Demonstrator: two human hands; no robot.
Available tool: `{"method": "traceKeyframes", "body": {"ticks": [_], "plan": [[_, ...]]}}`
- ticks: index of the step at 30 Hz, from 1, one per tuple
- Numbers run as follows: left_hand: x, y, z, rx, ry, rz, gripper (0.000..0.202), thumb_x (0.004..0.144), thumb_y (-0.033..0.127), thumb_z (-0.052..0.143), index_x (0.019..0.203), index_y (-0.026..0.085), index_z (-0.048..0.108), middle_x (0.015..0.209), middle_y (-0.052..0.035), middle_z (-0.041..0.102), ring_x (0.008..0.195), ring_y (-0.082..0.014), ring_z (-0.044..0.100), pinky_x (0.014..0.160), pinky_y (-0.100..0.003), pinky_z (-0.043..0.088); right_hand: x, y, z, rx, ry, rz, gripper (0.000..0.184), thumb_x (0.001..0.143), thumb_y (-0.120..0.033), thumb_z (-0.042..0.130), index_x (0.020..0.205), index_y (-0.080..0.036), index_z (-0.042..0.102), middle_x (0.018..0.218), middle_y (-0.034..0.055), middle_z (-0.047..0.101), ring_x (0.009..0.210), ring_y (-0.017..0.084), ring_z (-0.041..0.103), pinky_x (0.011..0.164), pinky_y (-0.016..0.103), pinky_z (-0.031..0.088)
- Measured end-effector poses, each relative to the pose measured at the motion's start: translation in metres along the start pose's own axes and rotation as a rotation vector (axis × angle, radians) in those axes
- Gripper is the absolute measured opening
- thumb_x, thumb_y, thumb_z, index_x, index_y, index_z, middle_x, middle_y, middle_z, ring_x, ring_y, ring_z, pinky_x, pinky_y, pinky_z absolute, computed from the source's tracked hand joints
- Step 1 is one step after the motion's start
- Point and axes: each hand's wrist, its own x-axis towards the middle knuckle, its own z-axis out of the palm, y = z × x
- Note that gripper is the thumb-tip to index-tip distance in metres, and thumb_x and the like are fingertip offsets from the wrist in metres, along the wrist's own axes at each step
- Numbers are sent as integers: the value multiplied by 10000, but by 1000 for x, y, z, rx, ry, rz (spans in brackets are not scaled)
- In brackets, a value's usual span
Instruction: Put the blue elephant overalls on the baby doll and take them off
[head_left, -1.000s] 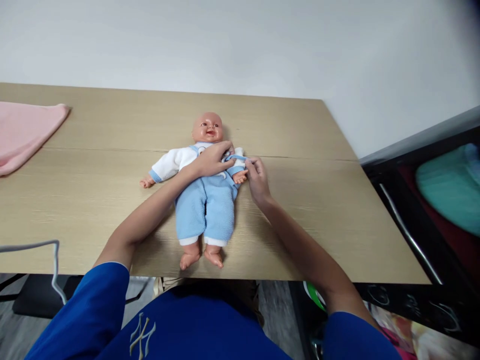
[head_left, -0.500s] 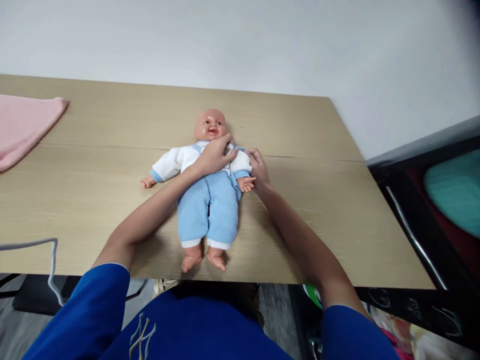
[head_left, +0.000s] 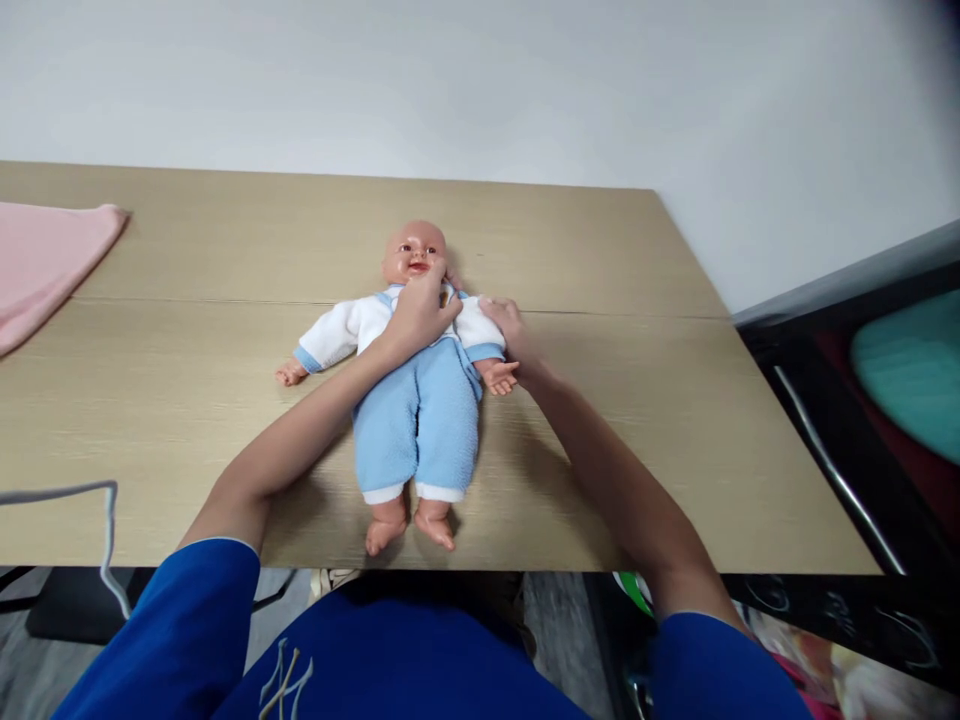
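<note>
A baby doll (head_left: 417, 420) lies face up on the table with its feet toward me, dressed in a white and light blue fleece outfit. My left hand (head_left: 421, 312) reaches across its chest, closed on the outfit near the collar, just below the chin. Part of the collar is hidden behind those fingers. At the side of the doll, my right hand (head_left: 516, 332) is closed around the upper part of the white sleeve (head_left: 477, 322). The doll's hand (head_left: 500, 377) sticks out below, close to my right wrist. Its other arm (head_left: 328, 337) is stretched out sideways on the table.
A pink cloth (head_left: 52, 265) lies at the left end of the wooden table (head_left: 615, 430). A grey cable (head_left: 111, 530) hangs over the front left edge. Right of the table stands a dark frame with a teal item (head_left: 911, 370). A white wall rises behind.
My left hand has slid slightly up toward the doll's chin. Its sleeved arm by my right hand has shifted a little outward, and my right fingers have moved onto the upper sleeve.
</note>
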Motion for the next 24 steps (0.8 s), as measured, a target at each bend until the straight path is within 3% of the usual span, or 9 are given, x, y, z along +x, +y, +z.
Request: {"method": "traceKeyframes", "body": {"ticks": [2,4,5,7,9,11,15,19,24], "plan": [[0,-2,1,8,-8,11,239,1021,199,646,1255,240,663,1256,-130,830,1149,-317,780,1013,-455,579,-18,-7,-16,26,-61,67,776,932,-767,936,1502,-300,691,1340,119,857,1184,346,854,966,480,766],[0,-4,2,21,-3,2,234,1026,198,645,1254,247,654,1241,-133,820,1191,-336,773,1027,-469,581,-37,-19,-36,22,-191,114,988,806,-642,1053,1632,-326,612,1394,126,862,1116,331,869,875,454,767],[0,-5,3,25,5,-5,236,1030,190,639,1258,248,646,1238,-136,812,1195,-338,770,1026,-470,581,-45,-25,-47,1,-254,126,1017,812,-591,1048,1682,-331,590,1359,125,874,1010,313,874,784,430,752],[0,-6,4,31,24,-13,251,1023,156,624,1258,244,632,1231,-140,796,1170,-331,767,1016,-466,578,-58,-35,-69,-39,-318,142,905,884,-563,979,1686,-323,636,1150,90,900,789,270,837,622,374,675],[0,-7,4,34,39,-6,274,998,123,617,1247,239,623,1220,-144,787,1126,-323,768,996,-463,576,-62,-37,-89,-39,-278,128,739,896,-546,957,1560,-295,753,1014,63,886,707,245,805,589,354,642],[-1,-6,4,30,50,8,304,966,99,617,1236,239,617,1189,-139,786,1075,-317,768,972,-460,576,-61,-30,-104,3,-165,117,628,835,-528,1001,1384,-277,828,1000,55,879,730,235,809,637,360,678],[-2,-6,4,-2,75,52,339,927,83,632,1231,231,616,1143,-131,797,1060,-309,775,966,-442,571,-51,-3,-114,130,62,136,584,694,-520,1092,1147,-277,817,1010,29,855,821,216,809,726,354,739],[-3,-9,3,-17,77,79,341,907,100,668,1219,235,641,1128,-116,802,1045,-299,773,957,-429,563,-45,17,-113,243,144,115,565,668,-484,1109,1089,-297,782,1012,2,808,867,205,795,740,330,741],[-2,-11,4,-49,75,89,323,927,160,705,1235,241,654,1104,-93,788,982,-283,762,905,-418,550,-43,32,-110,357,151,148,519,708,-455,1063,1123,-304,790,1090,10,815,942,200,805,783,299,731]]}}
